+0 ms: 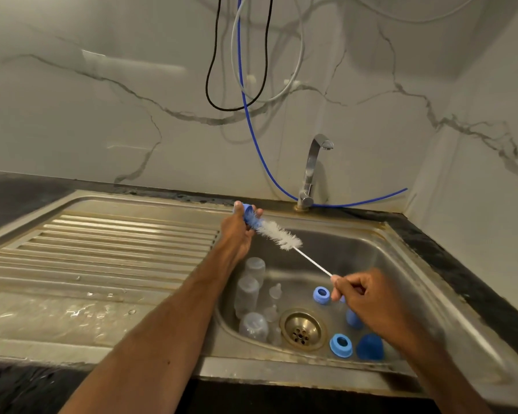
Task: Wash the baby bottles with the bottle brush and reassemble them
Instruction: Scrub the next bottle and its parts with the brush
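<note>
Mid-scrub, at centre frame: the left hand [237,234] clamped a blue ring [249,216] and the right hand [368,297] pinched the brush [278,234] wire. The bottles [248,291] waited in the sink [401,264], lower centre. The next move probably called for withdrawing the brush and rinsing.

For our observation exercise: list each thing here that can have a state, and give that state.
Blue ring: held up, bristles pushed into it.
Left hand: grips the blue ring.
Bottle brush: tip in the ring, raised over the sink.
Right hand: pinches the brush's wire handle.
Tap: no water running.
Bottles: lying in the sink, rings off.
Loose rings: lying in the basin.
Drain: unplugged.
</note>
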